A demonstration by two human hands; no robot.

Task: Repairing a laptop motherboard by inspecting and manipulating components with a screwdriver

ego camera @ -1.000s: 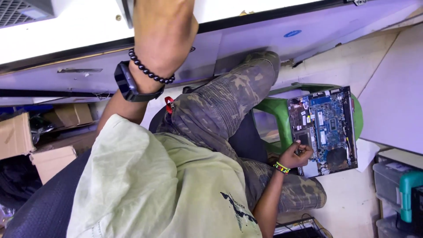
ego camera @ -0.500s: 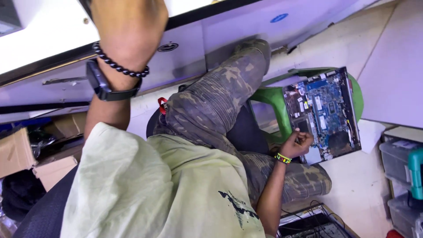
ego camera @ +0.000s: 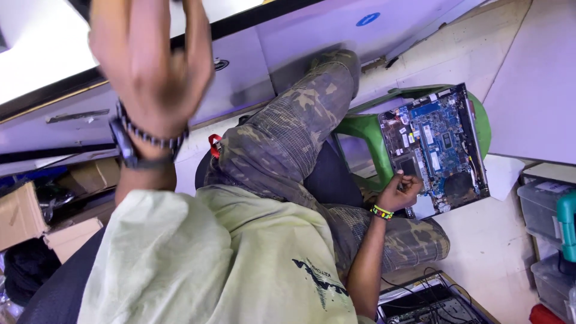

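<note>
One view only, from a camera on the person's head, tilted steeply down over their own chest and lap. The frame is rolled sideways: the shirt fills the lower left, the legs run toward the upper right, and the floor lies on the right. The left hand is raised very near the lens at upper left, blurred. The right hand and the laptop sit farther off, right of centre.

Repair workshop; opened laptop; cardboard boxes
</note>
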